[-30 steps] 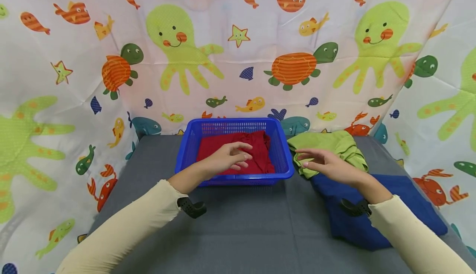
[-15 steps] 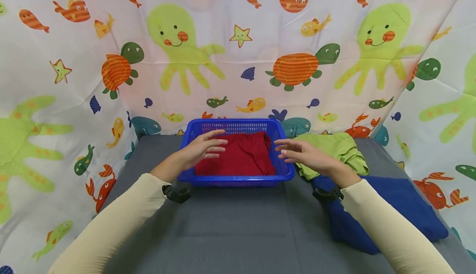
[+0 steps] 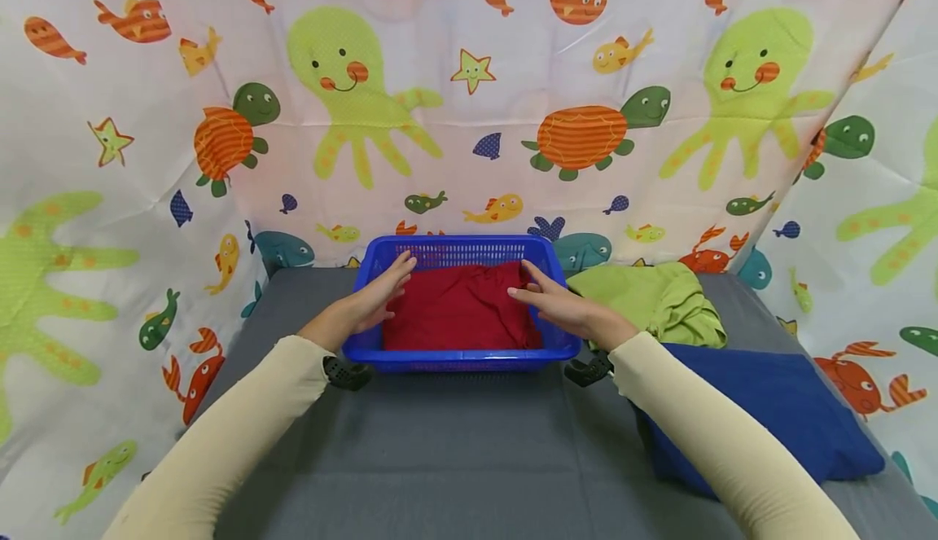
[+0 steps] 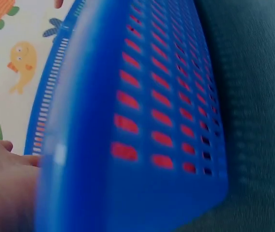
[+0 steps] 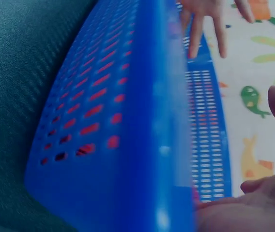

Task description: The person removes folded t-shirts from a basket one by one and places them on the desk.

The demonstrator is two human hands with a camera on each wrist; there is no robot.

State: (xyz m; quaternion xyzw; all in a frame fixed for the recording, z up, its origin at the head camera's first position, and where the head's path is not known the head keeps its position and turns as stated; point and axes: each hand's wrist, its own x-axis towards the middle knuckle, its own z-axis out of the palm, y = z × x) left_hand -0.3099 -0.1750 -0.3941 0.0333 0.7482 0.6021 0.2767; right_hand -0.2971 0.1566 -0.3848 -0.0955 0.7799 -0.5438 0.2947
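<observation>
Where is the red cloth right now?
In the head view, the red cloth lies in the blue basket, between the left hand and right hand, with the green cloth outside the basket to the right.

A crumpled green cloth lies just behind a blue cloth on the right of a gray table. A white sheet hangs around it, printed with octopuses, turtles and crabs.

Basket on table — cloth inside
</observation>
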